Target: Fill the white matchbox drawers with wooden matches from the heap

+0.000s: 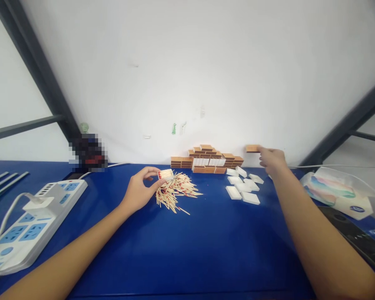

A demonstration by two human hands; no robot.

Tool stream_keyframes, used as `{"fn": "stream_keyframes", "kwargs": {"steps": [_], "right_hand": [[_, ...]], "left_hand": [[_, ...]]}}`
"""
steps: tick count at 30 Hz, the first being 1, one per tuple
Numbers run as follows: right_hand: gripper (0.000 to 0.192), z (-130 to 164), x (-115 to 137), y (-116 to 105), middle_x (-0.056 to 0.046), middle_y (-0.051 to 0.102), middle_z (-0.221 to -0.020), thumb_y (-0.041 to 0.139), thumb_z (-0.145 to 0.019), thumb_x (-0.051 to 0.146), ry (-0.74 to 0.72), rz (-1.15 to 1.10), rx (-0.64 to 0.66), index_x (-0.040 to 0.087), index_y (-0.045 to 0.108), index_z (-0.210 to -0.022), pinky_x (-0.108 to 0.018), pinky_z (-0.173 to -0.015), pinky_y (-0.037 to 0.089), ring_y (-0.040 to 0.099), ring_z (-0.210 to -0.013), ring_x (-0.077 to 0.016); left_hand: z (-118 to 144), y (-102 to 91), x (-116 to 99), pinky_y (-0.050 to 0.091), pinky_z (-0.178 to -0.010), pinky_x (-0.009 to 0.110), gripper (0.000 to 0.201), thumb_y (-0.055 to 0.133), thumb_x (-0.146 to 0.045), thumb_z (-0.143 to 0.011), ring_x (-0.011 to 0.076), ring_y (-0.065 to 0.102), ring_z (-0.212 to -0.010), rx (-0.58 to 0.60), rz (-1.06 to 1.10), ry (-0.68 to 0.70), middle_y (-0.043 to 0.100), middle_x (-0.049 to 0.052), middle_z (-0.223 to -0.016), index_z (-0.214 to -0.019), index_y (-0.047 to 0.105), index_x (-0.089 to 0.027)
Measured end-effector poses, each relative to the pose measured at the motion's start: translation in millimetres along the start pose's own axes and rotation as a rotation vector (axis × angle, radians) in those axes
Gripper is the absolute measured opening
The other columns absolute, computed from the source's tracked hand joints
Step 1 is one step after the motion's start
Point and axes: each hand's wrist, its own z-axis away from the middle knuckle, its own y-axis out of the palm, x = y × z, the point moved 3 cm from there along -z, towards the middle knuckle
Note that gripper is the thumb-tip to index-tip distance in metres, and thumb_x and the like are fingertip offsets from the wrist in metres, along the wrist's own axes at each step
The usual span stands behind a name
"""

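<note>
Left hand [140,189]: fingers curled around a small tray [165,174], pinched between thumb and fingertips, tilted, packed with red-tipped matches. Directly beyond and beside the fingertips: loose pile of matches [175,191] spread flat on the counter [187,250], thin pale wooden sticks with red heads, lying crisscross, just under the held tray.

Right hand [271,161]: extended forward and raised, fingertips closed on one brown box sleeve [252,148], a flat rectangular cardboard piece held level in the air near the white wall [187,75], off the counter.

Left of right hand, well apart from the held sleeve: stack of brown sleeves [208,158], same flat rectangular shape, laid in staggered rows against the wall like brickwork; white ends visible in the middle row. Contents of those not discernible.

Just below and left of right hand: group of white trays [242,187], shallow rectangular card inserts, lying flat and close together on the counter; whether any holds matches cannot be told.

Right of right forearm: soft tissue pack [334,191] in glossy clear wrap with coloured print.

Far left of left forearm: white power strip [31,221], smooth plastic, blue sockets, one white plug inserted, cable trailing.

Counter surface: smooth, deep blue, slightly reflective.
</note>
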Motion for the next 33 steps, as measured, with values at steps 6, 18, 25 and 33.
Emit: {"fn": "stream_keyframes", "kwargs": {"steps": [6, 18, 25, 33], "right_hand": [[0.044, 111, 41, 45, 0.003, 0.05, -0.06, 0.061, -0.086, 0.063, -0.12, -0.395, 0.245, 0.019, 0.062, -0.086, -0.027, -0.045, 0.035, 0.046, -0.051, -0.0135], [0.047, 198, 70, 83, 0.008, 0.045, -0.055, 0.058, -0.094, 0.065, -0.305, -0.558, 0.848, 0.022, 0.049, -0.076, -0.024, -0.047, 0.031, 0.041, -0.048, -0.0091], [0.047, 206, 67, 76, 0.007, 0.048, -0.059, 0.055, -0.098, 0.062, -0.256, -0.545, 0.931, 0.021, 0.047, -0.075, -0.021, -0.044, 0.032, 0.045, -0.049, -0.0079], [0.043, 224, 60, 87, 0.004, 0.063, -0.074, 0.057, -0.097, 0.062, -0.165, -0.673, 0.894, 0.024, 0.047, -0.112, -0.02, -0.038, 0.038, 0.054, -0.05, -0.0107]], "left_hand": [[7, 9.2, -4, 0.059, -0.085, 0.037, 0.036, 0.079, -0.045, -0.086, 0.023, 0.074, -0.096, 0.038, 0.092, -0.002, 0.078, 0.007, -0.109, -0.111, 0.069, -0.021], [14, 16.2, -17, 0.059, -0.085, 0.032, 0.034, 0.083, -0.035, -0.083, 0.0216, 0.074, -0.098, 0.129, 0.171, 0.011, 0.078, 0.005, -0.106, -0.111, 0.069, -0.021], [18, 19.5, -17, 0.06, -0.089, 0.035, 0.037, 0.084, -0.035, -0.082, 0.0222, 0.074, -0.1, 0.164, 0.19, -0.009, 0.077, 0.006, -0.11, -0.113, 0.07, -0.021], [23, 20.6, -19, 0.06, -0.087, 0.037, 0.041, 0.09, -0.042, -0.074, 0.0229, 0.075, -0.094, 0.154, 0.107, 0.003, 0.077, 0.004, -0.104, -0.104, 0.071, -0.023]]}}
